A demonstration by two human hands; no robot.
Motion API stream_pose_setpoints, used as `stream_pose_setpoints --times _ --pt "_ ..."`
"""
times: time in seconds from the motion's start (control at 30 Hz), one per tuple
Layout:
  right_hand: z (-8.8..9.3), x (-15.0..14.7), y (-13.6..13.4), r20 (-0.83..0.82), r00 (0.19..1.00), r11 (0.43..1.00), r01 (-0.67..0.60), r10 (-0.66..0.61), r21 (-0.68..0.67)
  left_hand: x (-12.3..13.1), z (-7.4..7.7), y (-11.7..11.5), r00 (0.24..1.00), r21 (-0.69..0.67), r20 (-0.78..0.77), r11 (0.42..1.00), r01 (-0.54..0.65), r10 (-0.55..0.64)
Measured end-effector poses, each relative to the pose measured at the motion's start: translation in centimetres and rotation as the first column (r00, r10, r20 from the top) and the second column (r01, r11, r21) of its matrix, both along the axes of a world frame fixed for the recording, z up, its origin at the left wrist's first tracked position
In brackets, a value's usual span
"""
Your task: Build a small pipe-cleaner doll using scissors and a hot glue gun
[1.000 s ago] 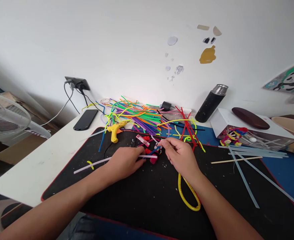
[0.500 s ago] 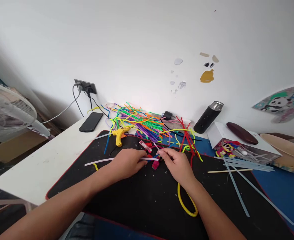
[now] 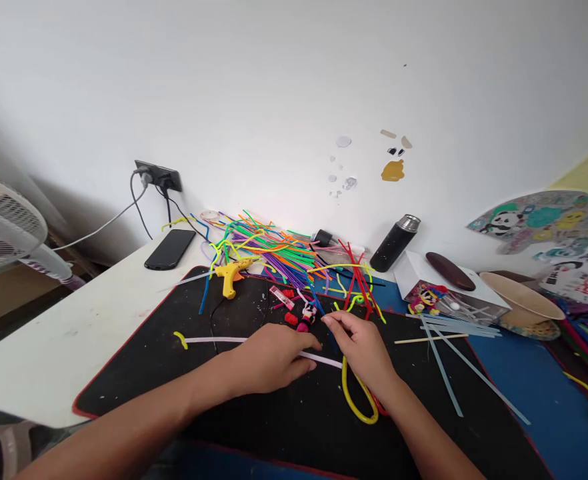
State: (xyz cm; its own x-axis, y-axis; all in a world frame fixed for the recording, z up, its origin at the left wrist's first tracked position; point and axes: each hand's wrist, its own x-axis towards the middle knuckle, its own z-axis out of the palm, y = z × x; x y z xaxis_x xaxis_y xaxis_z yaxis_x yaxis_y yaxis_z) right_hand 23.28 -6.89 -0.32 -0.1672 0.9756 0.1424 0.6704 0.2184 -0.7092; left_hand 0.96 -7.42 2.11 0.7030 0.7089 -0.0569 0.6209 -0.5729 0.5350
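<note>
Left hand (image 3: 274, 357): curled down over pale stick (image 3: 209, 341), which runs out both sides of it, flat on black mat (image 3: 274, 430).
Right hand (image 3: 367, 350): narrow pinch, contents too small to tell; yellow loop (image 3: 361, 418) under its wrist.
Ahead of the hands: red bits (image 3: 291, 319), pipe-cleaner pile (image 3: 274, 247).
Right of the right hand: glue sticks (image 3: 444, 363).
Bare mat nearer than both hands; mat's red edge well left, on white worktop (image 3: 74, 333).

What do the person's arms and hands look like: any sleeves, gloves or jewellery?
The left forearm and right forearm are bare to the picture's edge, no sleeves in view. The left hand and right hand wear no gloves, rings or watch that the view shows.
</note>
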Motion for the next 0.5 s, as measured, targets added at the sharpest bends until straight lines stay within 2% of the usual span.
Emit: stream_pose_setpoints --times 0.17,0.27,0.37,0.5 --pt "0.7 0.6 -1.0 0.313 0.949 0.996 0.008 0.022 -0.094 -2.1 0.5 -0.1 0.992 -0.134 0.110 0.990 -0.040 0.055" --pt "0.9 0.2 -0.8 0.457 0.889 0.994 0.066 -0.021 -0.082 -3.1 0.7 -0.3 0.987 -0.190 0.136 0.980 -0.056 0.083" --pt "0.8 -0.5 -0.4 0.507 0.859 0.991 0.117 -0.070 -0.062 -3.8 0.7 -0.6 0.983 -0.224 0.160 0.973 -0.055 0.093" --pt "0.3 -1.6 0.3 0.489 0.870 0.989 0.120 -0.065 -0.081 -4.5 0.1 -0.9 0.976 -0.266 0.198 0.963 -0.037 0.092"
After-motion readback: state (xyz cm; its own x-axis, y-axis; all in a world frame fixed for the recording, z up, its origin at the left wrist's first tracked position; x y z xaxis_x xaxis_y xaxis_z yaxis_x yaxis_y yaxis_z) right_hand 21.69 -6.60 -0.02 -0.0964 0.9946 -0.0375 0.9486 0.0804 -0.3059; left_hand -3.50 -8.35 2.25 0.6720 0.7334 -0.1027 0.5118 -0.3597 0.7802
